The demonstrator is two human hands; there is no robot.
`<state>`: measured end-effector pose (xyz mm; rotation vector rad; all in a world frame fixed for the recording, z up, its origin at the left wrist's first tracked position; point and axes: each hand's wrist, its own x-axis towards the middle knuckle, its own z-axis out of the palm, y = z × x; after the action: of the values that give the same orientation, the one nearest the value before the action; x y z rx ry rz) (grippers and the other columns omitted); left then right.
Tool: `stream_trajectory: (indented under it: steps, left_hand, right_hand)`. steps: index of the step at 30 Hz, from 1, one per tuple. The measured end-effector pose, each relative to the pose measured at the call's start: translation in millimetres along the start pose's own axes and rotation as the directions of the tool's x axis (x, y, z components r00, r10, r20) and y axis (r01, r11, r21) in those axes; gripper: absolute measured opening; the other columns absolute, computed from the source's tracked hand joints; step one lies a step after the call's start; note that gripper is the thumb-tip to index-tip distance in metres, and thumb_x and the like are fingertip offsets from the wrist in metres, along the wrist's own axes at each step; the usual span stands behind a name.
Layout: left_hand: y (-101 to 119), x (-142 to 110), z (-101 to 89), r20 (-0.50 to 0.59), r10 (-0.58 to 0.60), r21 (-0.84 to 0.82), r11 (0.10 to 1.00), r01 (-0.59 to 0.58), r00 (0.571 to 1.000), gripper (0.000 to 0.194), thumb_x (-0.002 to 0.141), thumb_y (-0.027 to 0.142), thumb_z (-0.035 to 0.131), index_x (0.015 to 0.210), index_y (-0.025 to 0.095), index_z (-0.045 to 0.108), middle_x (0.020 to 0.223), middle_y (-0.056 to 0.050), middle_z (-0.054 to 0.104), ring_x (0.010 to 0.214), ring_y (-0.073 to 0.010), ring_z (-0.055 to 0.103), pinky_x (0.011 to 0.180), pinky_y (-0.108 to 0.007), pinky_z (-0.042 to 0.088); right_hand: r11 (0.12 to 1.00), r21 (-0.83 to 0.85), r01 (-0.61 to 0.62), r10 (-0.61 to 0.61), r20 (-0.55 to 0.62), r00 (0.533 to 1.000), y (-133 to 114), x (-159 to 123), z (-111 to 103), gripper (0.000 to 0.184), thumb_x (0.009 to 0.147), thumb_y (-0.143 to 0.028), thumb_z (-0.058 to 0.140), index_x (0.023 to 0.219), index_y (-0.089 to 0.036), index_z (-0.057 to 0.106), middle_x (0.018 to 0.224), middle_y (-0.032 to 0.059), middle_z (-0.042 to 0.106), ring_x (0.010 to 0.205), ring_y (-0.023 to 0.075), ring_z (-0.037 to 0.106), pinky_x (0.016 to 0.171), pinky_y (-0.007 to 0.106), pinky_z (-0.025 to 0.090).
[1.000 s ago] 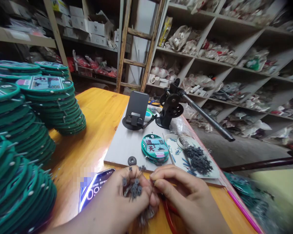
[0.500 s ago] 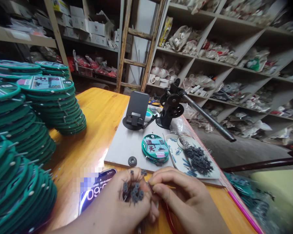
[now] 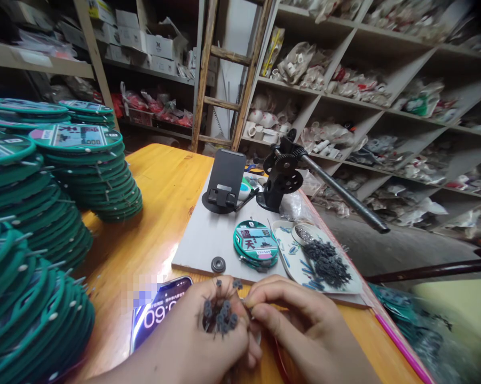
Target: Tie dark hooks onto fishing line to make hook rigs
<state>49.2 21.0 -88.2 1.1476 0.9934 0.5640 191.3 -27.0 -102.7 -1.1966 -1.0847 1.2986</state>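
Note:
My left hand is curled around a bunch of small dark grey pieces with thin ends, which poke out between thumb and fingers. Close against it, my right hand has thumb and index finger pinched together; whatever lies between their tips is too small to make out. Both sets of fingertips meet over the wooden table. Below them, partly covered by my right hand, a thin red curved thing shows. Just beyond the hands, a round green line spool with a printed label lies on a pale board.
Stacks of green spools stand at left. A lit phone lies beside my left wrist. A white tray holds dark pieces and blue bits. Behind are a black phone stand, a geared device with a rod and a small black ring.
Both hands stay almost in place, with small shifts of the fingers at the fingertips. The dark pieces in my left hand have tilted slightly. The surroundings look unchanged.

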Motion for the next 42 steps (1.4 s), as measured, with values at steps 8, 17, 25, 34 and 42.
stream_trajectory:
  steps: [8,17,25,34,42]
  left_hand:
    - [4,-1,0.2,0.010,-0.031,0.023,0.999,0.030,0.999,0.017,0.072,0.037,0.055,0.066,0.024,0.047,0.049,0.004,0.060,0.043,-0.0106,0.048,0.043,-0.021,0.041]
    - [-4,2,-2.0,0.006,0.040,0.074,0.996,-0.040,0.999,0.017,0.075,0.034,0.056,0.067,0.022,0.048,0.051,0.002,0.063,0.055,-0.0142,0.060,0.060,-0.027,0.047]
    - [-7,4,-3.6,0.058,0.051,-0.079,0.996,-0.046,0.997,0.018,0.079,0.031,0.062,0.070,0.021,0.050,0.053,0.004,0.062,0.053,-0.0116,0.059,0.058,-0.023,0.047]
    - [-14,11,-1.0,0.082,0.097,-0.207,0.975,-0.078,0.992,0.020,0.076,0.026,0.069,0.071,0.020,0.051,0.051,0.005,0.062,0.051,-0.0107,0.060,0.057,-0.022,0.049]
    - [-14,12,-4.5,0.058,0.164,-0.130,0.979,-0.156,0.985,0.018,0.074,0.016,0.066,0.061,0.019,0.055,0.053,0.004,0.065,0.059,-0.0118,0.064,0.063,-0.022,0.050]
  right_hand:
    - [0.997,-0.063,-0.033,0.034,0.015,0.999,-1,1,-1,0.015,0.089,-0.030,0.066,0.078,-0.019,0.067,0.064,-0.0002,0.063,0.058,0.0151,0.065,0.059,0.026,0.054]
    - [0.983,-0.184,0.000,0.002,0.011,1.000,-1,2,0,0.015,0.091,-0.028,0.063,0.080,-0.019,0.067,0.062,-0.0012,0.063,0.055,0.0138,0.065,0.058,0.024,0.055]
    - [0.995,-0.091,0.026,-0.029,-0.033,0.999,1,2,1,0.007,0.085,-0.026,0.070,0.084,-0.020,0.071,0.075,0.0005,0.064,0.055,0.0130,0.066,0.055,0.025,0.056]
    - [0.999,0.051,0.010,-0.010,0.012,1.000,0,5,-2,0.010,0.086,-0.028,0.070,0.088,-0.018,0.069,0.073,-0.0003,0.065,0.057,0.0117,0.066,0.058,0.024,0.055]
    - [0.999,0.007,0.050,-0.050,-0.028,0.998,1,5,-4,0.006,0.086,-0.023,0.070,0.082,-0.019,0.072,0.075,-0.0003,0.064,0.061,0.0124,0.067,0.059,0.023,0.055]
